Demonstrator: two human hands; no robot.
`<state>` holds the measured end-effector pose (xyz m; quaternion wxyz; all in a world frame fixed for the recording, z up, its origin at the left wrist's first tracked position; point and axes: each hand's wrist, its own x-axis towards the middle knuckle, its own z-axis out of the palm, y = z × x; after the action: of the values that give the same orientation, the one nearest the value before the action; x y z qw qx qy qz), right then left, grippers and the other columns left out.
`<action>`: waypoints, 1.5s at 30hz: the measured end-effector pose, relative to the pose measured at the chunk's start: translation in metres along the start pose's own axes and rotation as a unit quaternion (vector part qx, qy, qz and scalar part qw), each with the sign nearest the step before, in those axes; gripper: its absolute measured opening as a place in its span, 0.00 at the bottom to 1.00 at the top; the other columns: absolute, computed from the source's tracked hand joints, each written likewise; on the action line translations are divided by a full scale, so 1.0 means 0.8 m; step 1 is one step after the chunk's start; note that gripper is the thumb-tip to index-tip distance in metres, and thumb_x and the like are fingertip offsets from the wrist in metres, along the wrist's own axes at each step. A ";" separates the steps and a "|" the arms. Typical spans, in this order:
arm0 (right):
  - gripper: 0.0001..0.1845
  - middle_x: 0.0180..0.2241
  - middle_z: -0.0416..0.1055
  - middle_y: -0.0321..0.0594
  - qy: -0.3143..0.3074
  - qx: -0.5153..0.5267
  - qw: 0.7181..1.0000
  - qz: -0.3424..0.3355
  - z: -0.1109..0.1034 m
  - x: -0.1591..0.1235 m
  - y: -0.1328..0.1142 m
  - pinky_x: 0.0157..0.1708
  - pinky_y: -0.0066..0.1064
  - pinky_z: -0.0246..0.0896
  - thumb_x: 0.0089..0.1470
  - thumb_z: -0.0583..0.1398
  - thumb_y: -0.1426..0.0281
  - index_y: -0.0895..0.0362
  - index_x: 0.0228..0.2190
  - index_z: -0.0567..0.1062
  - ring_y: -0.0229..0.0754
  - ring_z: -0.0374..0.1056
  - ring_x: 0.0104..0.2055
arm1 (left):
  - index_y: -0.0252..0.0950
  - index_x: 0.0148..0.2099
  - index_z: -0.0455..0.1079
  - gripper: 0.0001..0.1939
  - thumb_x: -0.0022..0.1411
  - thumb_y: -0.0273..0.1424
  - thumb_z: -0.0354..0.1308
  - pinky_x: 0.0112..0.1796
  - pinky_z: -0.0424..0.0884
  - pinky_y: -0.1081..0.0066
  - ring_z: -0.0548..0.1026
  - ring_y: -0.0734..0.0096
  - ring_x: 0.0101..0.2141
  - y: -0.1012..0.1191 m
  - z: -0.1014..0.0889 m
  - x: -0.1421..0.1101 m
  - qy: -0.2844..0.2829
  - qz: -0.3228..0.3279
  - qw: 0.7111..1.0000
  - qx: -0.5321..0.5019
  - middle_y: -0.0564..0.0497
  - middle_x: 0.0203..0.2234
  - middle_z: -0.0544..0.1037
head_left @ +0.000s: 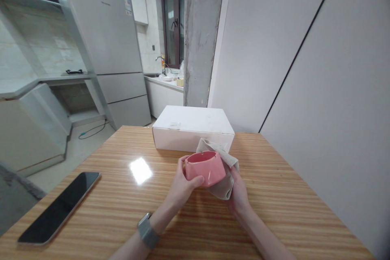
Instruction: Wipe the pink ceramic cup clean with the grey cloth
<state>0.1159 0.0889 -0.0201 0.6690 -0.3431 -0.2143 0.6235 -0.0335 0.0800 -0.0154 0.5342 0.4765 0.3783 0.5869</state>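
Observation:
A glossy pink ashtray with angled sides and small notches in its rim is held tilted above the table. My left hand grips it from the left, with the thumb across its near side. In my right hand is a light grey cloth, bunched against the ashtray's right side and partly behind it. The fingers of my right hand are mostly hidden by the cloth. A watch with a grey band is on my left wrist.
Behind my hands a white box stands on the striped wooden table. A black phone lies at the table's left side. A white wall rises beyond the right edge. A fridge and sink counter stand farther back.

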 end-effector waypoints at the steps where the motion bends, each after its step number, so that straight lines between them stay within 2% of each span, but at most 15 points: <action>1: 0.19 0.40 0.78 0.38 -0.002 0.002 1.000 0.000 0.000 -0.001 0.002 0.47 0.38 0.64 0.44 0.65 0.58 0.54 0.37 0.77 0.47 0.71 0.46 | 0.38 0.50 0.56 0.32 0.42 0.35 0.64 0.42 0.72 0.62 0.75 0.60 0.43 0.000 -0.001 0.001 0.009 -0.002 1.000 -0.005 0.44 0.45 0.74; 8: 0.20 0.43 0.77 0.37 -0.022 0.013 0.999 0.044 0.009 -0.011 0.009 0.47 0.38 0.65 0.46 0.65 0.61 0.54 0.42 0.76 0.48 0.70 0.48 | 0.39 0.52 0.54 0.38 0.39 0.30 0.67 0.43 0.71 0.62 0.73 0.61 0.44 0.011 0.002 0.003 0.083 0.013 0.996 0.041 0.44 0.46 0.70; 13: 0.20 0.42 0.77 0.37 -0.027 -0.017 0.999 0.015 0.006 -0.011 0.016 0.49 0.36 0.63 0.44 0.67 0.60 0.54 0.40 0.77 0.47 0.71 0.47 | 0.40 0.55 0.52 0.44 0.38 0.30 0.71 0.47 0.69 0.60 0.71 0.60 0.48 0.016 0.004 -0.001 0.115 0.041 0.987 0.103 0.44 0.49 0.66; 16: 0.20 0.42 0.77 0.38 -0.034 -0.022 0.999 0.019 0.007 -0.010 0.018 0.50 0.37 0.62 0.43 0.67 0.60 0.54 0.39 0.78 0.47 0.70 0.48 | 0.39 0.57 0.51 0.46 0.39 0.33 0.72 0.50 0.67 0.59 0.68 0.60 0.50 0.011 0.003 -0.004 0.122 0.065 0.981 0.134 0.44 0.51 0.63; 18: 0.20 0.42 0.77 0.38 -0.034 -0.007 0.999 0.032 0.010 -0.009 0.017 0.51 0.38 0.62 0.43 0.67 0.60 0.54 0.39 0.78 0.48 0.69 0.49 | 0.39 0.58 0.52 0.42 0.45 0.36 0.69 0.52 0.65 0.59 0.66 0.60 0.52 0.006 0.000 -0.005 0.109 0.080 0.981 0.139 0.44 0.52 0.63; 20: 0.19 0.41 0.77 0.38 -0.028 0.012 0.999 0.039 0.012 -0.008 0.013 0.51 0.38 0.62 0.42 0.67 0.60 0.53 0.38 0.78 0.48 0.69 0.49 | 0.40 0.58 0.55 0.31 0.56 0.40 0.60 0.52 0.64 0.59 0.66 0.62 0.52 0.002 -0.003 -0.006 0.084 0.086 0.983 0.136 0.45 0.51 0.63; 22: 0.20 0.41 0.78 0.38 -0.017 0.024 0.998 0.051 0.012 -0.007 0.008 0.49 0.38 0.63 0.41 0.67 0.60 0.53 0.38 0.78 0.48 0.70 0.48 | 0.41 0.58 0.58 0.24 0.62 0.41 0.53 0.50 0.66 0.61 0.67 0.63 0.50 0.001 -0.005 -0.005 0.065 0.084 0.984 0.141 0.46 0.49 0.63; 25: 0.21 0.42 0.77 0.39 -0.041 0.019 0.996 0.073 0.011 -0.007 0.001 0.47 0.38 0.65 0.41 0.67 0.59 0.54 0.39 0.77 0.48 0.71 0.46 | 0.41 0.59 0.59 0.29 0.56 0.40 0.60 0.49 0.67 0.63 0.67 0.61 0.50 0.002 -0.006 -0.004 0.057 0.083 0.983 0.152 0.45 0.51 0.63; 28: 0.20 0.42 0.77 0.39 -0.065 0.000 0.995 0.082 0.012 -0.010 -0.003 0.46 0.39 0.65 0.41 0.66 0.59 0.53 0.38 0.77 0.49 0.70 0.47 | 0.39 0.61 0.54 0.38 0.50 0.37 0.65 0.51 0.64 0.62 0.66 0.57 0.53 0.005 -0.004 -0.004 0.021 0.054 0.994 0.091 0.43 0.54 0.65; 30: 0.19 0.41 0.78 0.39 -0.058 -0.013 0.995 0.084 0.014 -0.011 -0.004 0.47 0.39 0.65 0.41 0.66 0.59 0.53 0.37 0.77 0.50 0.70 0.48 | 0.38 0.61 0.54 0.40 0.48 0.36 0.66 0.51 0.64 0.61 0.67 0.56 0.53 0.008 -0.003 -0.006 -0.012 0.030 0.998 0.056 0.43 0.54 0.67; 33: 0.19 0.41 0.78 0.38 -0.046 -0.032 0.996 0.075 0.017 -0.013 -0.005 0.46 0.39 0.66 0.41 0.65 0.58 0.53 0.36 0.77 0.50 0.70 0.47 | 0.39 0.59 0.55 0.40 0.45 0.31 0.68 0.50 0.66 0.61 0.69 0.57 0.50 0.017 0.000 -0.010 -0.019 0.023 0.996 0.078 0.44 0.53 0.68; 36: 0.18 0.42 0.77 0.38 -0.052 -0.035 0.996 0.066 0.020 -0.013 -0.004 0.47 0.38 0.66 0.42 0.65 0.58 0.53 0.36 0.77 0.50 0.69 0.50 | 0.40 0.59 0.54 0.43 0.42 0.29 0.70 0.50 0.67 0.60 0.70 0.58 0.49 0.024 0.003 -0.013 0.000 0.048 0.991 0.125 0.44 0.52 0.68; 39: 0.20 0.44 0.76 0.37 -0.057 -0.025 0.997 0.051 0.019 -0.012 0.004 0.49 0.39 0.64 0.42 0.65 0.58 0.51 0.38 0.77 0.50 0.67 0.52 | 0.40 0.59 0.53 0.44 0.41 0.30 0.71 0.51 0.66 0.59 0.69 0.58 0.50 0.026 0.005 -0.013 0.043 0.088 0.979 0.180 0.45 0.51 0.66; 43: 0.21 0.47 0.74 0.35 -0.078 -0.022 0.996 0.020 0.011 -0.008 0.019 0.54 0.38 0.59 0.46 0.64 0.58 0.50 0.43 0.75 0.47 0.65 0.54 | 0.40 0.58 0.55 0.45 0.38 0.32 0.72 0.51 0.65 0.59 0.67 0.59 0.50 0.018 0.002 -0.011 0.106 0.168 0.948 0.250 0.46 0.50 0.65; 45: 0.21 0.49 0.73 0.35 -0.091 -0.030 0.995 -0.003 0.009 -0.007 0.023 0.57 0.36 0.55 0.48 0.63 0.59 0.49 0.45 0.75 0.44 0.65 0.54 | 0.40 0.58 0.55 0.46 0.37 0.33 0.73 0.52 0.64 0.58 0.65 0.58 0.51 0.013 0.000 -0.009 0.119 0.218 0.926 0.284 0.46 0.50 0.64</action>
<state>0.0972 0.0844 -0.0280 0.6384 -0.3039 -0.2938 0.6433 -0.0366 0.0716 -0.0068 0.1865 0.6053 0.4767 0.6097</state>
